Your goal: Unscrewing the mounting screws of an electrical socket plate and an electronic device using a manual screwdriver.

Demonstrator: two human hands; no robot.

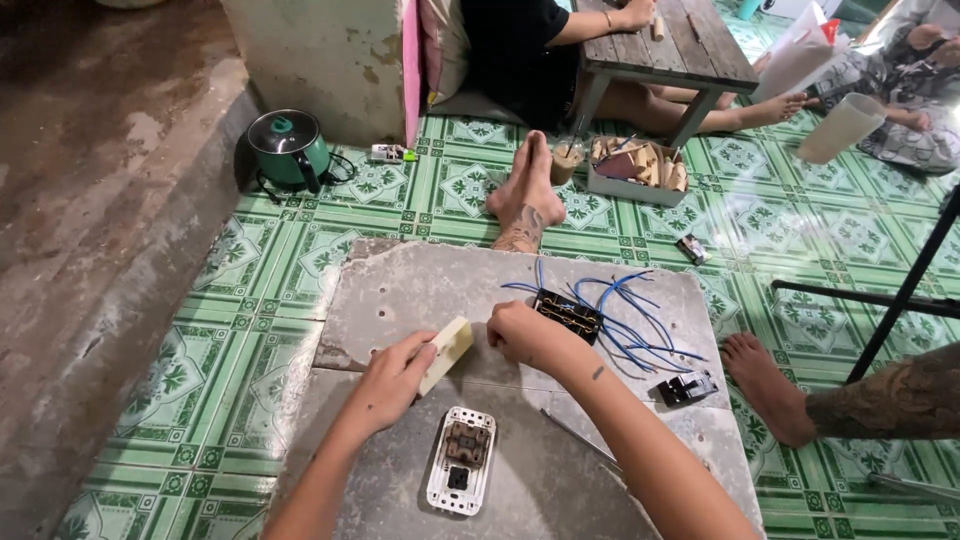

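Cream cover plate (446, 352) betw. L hand (388, 383) fingers

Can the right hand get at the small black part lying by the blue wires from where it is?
Probably yes: the right hand sits near the small black part, with only loose blue wires between them.

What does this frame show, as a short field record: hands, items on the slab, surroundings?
left hand: holds a cream cover plate
right hand: fist resting on the grey slab, beside a black switch block with blue wires
near edge: white socket frame, lying flat
floor: green patterned tiles, green cooker
others: bare feet at the slab's far edge
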